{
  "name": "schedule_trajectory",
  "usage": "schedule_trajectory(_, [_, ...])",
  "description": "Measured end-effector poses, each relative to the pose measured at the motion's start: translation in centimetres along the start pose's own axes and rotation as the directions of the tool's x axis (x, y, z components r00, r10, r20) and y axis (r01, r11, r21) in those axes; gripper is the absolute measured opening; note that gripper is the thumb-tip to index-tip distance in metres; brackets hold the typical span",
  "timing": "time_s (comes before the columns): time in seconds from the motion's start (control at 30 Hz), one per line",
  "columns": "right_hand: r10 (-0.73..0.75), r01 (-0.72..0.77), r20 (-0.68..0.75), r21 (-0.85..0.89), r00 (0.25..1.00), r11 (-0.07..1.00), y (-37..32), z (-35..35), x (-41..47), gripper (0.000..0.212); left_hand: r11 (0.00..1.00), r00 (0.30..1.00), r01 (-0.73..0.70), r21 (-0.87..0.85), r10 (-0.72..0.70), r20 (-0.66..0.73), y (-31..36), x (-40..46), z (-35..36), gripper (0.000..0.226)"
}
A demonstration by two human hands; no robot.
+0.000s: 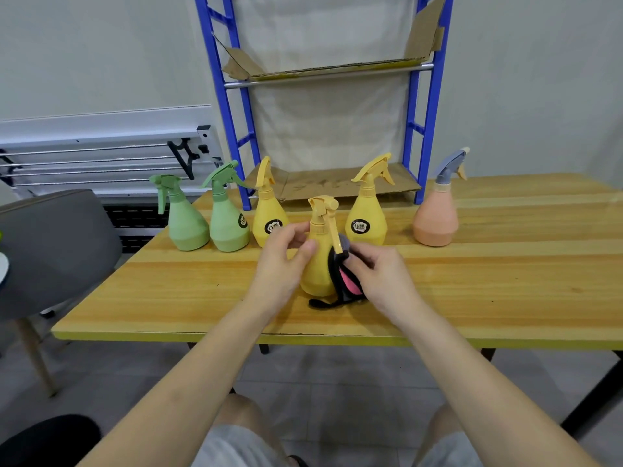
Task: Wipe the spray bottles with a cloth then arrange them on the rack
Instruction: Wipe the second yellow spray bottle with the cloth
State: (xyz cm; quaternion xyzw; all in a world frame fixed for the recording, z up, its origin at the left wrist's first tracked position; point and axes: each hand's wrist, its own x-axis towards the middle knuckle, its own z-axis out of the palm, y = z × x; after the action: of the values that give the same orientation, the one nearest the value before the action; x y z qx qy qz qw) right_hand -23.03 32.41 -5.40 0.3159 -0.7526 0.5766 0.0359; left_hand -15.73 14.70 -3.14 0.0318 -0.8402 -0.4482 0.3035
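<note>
On a yellow wooden table (472,281) by a grey wall (539,79), both hands grip a yellow bottle (318,264).

Pale walls, tiled floor (337,372), grey chair (50,251) beside wooden table (472,298).

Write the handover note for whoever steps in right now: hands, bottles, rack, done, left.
Left hand: gripping the yellow bottle in front, which stands on the table.
Right hand: pressing the cloth against that bottle's side.
Behind it, standing in a row: two green bottles, two yellow bottles, one peach bottle.
Rack: both cardboard-lined shelves hold no bottles.
Done: nothing racked; wiping under way on one bottle.
Left: finish this wipe, wipe any unwiped others, rack all six.
</note>
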Motion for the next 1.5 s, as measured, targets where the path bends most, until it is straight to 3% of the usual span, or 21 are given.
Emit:
schedule_trajectory(0.1, [0.018, -0.017, 0.012, -0.079, 1.0, 0.997, 0.4, -0.2, -0.2, 0.022, 1.0, 0.999, 0.026, -0.001, -0.026, -0.03, -0.2, 0.2, 0.3, 0.036])
schedule_trajectory(0.23, [0.027, -0.026, 0.014, -0.053, 1.0, 0.998, -0.5, -0.2, -0.1, 0.024, 0.996, 0.997, 0.07, -0.048, -0.069, 0.021, -0.3, 0.4, -0.3, 0.034])
schedule_trajectory(0.4, [-0.051, 0.049, 0.009, 0.159, 0.999, 0.986, -3.3, 0.4, 1.0, 0.028, 0.998, 0.989, -0.007, -0.07, 0.017, 0.145, 0.3, 0.3, -0.9, 0.028])
schedule_trajectory(0.53, [-0.069, 0.068, 0.005, 0.109, 0.998, 0.992, -2.2, 0.5, 0.8, 0.026, 0.998, 0.989, 0.008, -0.068, 0.002, 0.148, 0.0, 0.1, -1.1, 0.031])
schedule_trajectory(0.67, [-0.01, 0.013, 0.031, -0.103, 0.999, 0.995, 0.5, -0.1, -0.1, 0.019, 0.987, 0.99, 0.081, -0.142, -0.064, 0.123, -0.3, -0.1, -1.3, 0.032])
schedule_trajectory(0.77, [0.027, -0.02, 0.04, -0.162, 0.999, 0.987, 0.9, -0.5, -0.5, 0.017, 0.975, 0.987, 0.115, -0.188, -0.091, 0.131, -0.8, -0.1, -1.2, 0.035])
schedule_trajectory(1.03, [-0.08, 0.08, -0.006, 0.088, 0.997, 0.993, -3.2, 0.5, 1.2, 0.027, 0.986, 0.992, 0.088, -0.139, -0.075, 0.1, -0.8, -0.2, -0.7, 0.037])
schedule_trajectory(1.2, [-0.009, 0.011, 0.02, -0.123, 1.0, 0.992, -0.8, -0.3, 0.5, 0.02, 0.985, 0.992, 0.112, -0.129, -0.102, 0.078, -1.0, -0.5, -0.7, 0.03])
schedule_trajectory(1.3, [0.049, -0.03, 0.056, -0.296, 0.997, 0.955, 0.1, -0.9, -0.3, 0.03, 0.986, 0.99, 0.127, -0.109, -0.12, 0.071, -0.8, -0.5, -0.7, 0.029])
schedule_trajectory(1.5, [0.068, -0.046, 0.05, -0.347, 0.996, 0.937, -0.4, -0.8, -0.5, 0.033, 0.984, 0.988, 0.149, -0.097, -0.143, 0.066, -0.2, -1.3, -0.5, 0.042])
